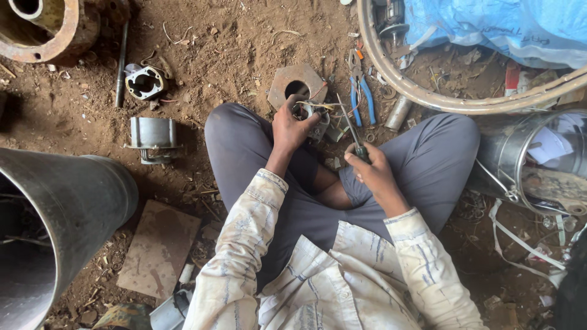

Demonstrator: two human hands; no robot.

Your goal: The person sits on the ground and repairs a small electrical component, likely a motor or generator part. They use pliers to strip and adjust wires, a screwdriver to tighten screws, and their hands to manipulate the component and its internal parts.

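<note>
I sit cross-legged on dirt ground. My left hand [292,127] grips a small grey metal motor part [312,116] with wires showing at its top. My right hand [373,168] holds a screwdriver [350,125] by its dark handle, its thin shaft pointing up and left toward the part. Just beyond the part a rusty hexagonal plate with a round hole [295,84] lies flat. Blue-handled pliers [359,91] rest on the ground right of the plate.
A large dark pipe [58,214] lies at the left. A grey motor housing [153,139] and a small black frame [145,82] sit upper left. A big metal ring [428,98] with blue tarp [501,24] is upper right, a steel drum [538,156] at right.
</note>
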